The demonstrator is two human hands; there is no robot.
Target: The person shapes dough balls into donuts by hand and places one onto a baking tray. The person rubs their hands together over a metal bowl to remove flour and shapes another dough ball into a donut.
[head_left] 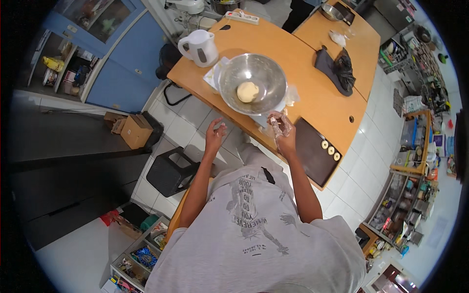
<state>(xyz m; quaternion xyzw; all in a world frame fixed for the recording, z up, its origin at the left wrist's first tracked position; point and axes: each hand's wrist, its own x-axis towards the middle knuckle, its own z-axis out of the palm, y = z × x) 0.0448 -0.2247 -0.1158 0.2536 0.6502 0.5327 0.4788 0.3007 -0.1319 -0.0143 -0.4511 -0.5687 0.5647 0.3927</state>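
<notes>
A ball of pale dough rests inside a wide steel mixing bowl near the table's front edge. My left hand hovers off that edge, left of the bowl's base; its fingers are apart and hold nothing, with whitish residue on the tips. Just right of the bowl, my right hand is raised with curled fingers, coated in something white and shiny. A small pale bit shows at its fingertips, too small to name. Beside it lies a dark baking tray carrying three small dough rings along its right side.
A white electric kettle stands left of the bowl on the wooden table. Farther right lies a dark cloth item with a black plastic bag. A power strip sits at the back. A black stool is on the floor to my left.
</notes>
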